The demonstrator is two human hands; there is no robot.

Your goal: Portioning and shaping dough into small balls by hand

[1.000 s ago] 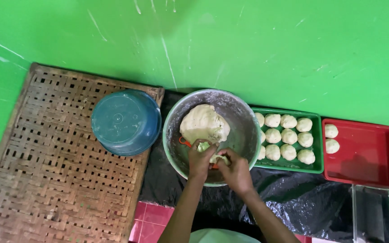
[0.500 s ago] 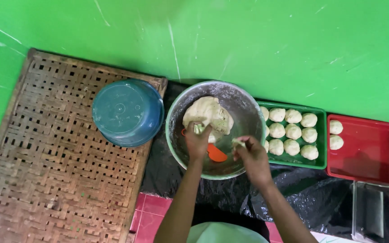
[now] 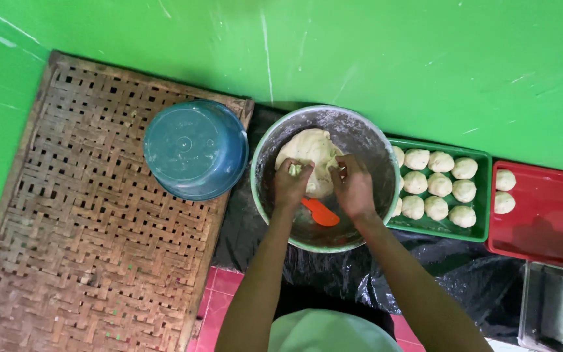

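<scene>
A pale lump of dough (image 3: 311, 151) lies in a floured metal bowl (image 3: 360, 133). My left hand (image 3: 290, 184) grips the dough's near left side. My right hand (image 3: 352, 185) grips its near right side. Both sets of fingers press into the dough. An orange scraper (image 3: 320, 212) rests on the bowl's bottom between my wrists, untouched.
An upturned blue bowl (image 3: 193, 148) sits on a woven bamboo mat (image 3: 66, 248) at left. A green tray (image 3: 480, 225) of several dough balls adjoins the metal bowl at right, then a red tray (image 3: 548, 221) with two balls. Black plastic sheet (image 3: 333, 274) lies underneath.
Both hands moved from the bowl's near edge up onto the dough lump and took hold of it. The orange scraper now lies free in the bowl.
</scene>
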